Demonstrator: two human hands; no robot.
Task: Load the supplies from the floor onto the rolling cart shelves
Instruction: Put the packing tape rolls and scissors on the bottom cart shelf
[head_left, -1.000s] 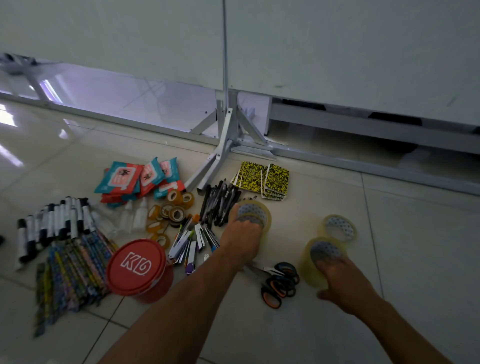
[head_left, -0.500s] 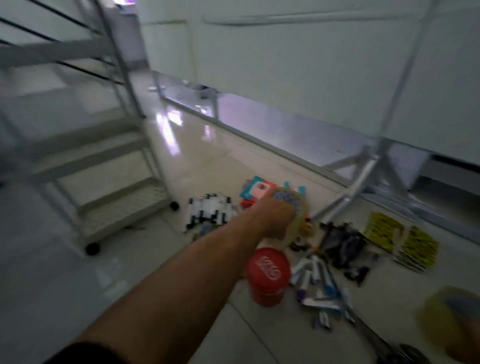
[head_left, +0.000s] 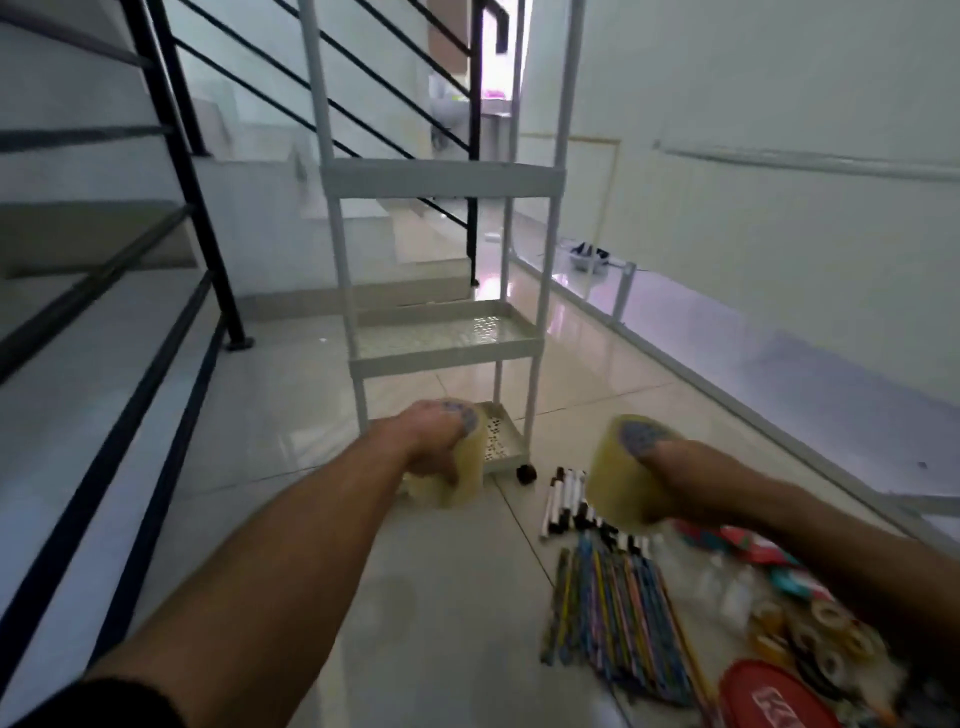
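Holding one tape roll in each hand near the rolling cart (head_left: 447, 358). Left hand (head_left: 431, 441) is curled round the left roll (head_left: 467, 475) just in front of the cart's bottom shelf (head_left: 500, 442). Right hand (head_left: 678, 480) grips the right roll (head_left: 613, 483) off the cart's right side. The visible shelves hold nothing, so loading looks barely begun. Markers (head_left: 563, 499), pencils (head_left: 618, 618), small tapes (head_left: 826, 631), wipes (head_left: 753, 553) and red tub (head_left: 769, 699) lie on the floor right of the cart, not yet loaded.

In front of you the glossy tiled floor (head_left: 291, 415) carries the white rolling cart (head_left: 447, 358) on its wheels. To your right lie markers (head_left: 566, 501), coloured pencils (head_left: 618, 618), wipe packets (head_left: 748, 545), small tape rolls (head_left: 826, 634) and a red-lidded tub (head_left: 774, 699).
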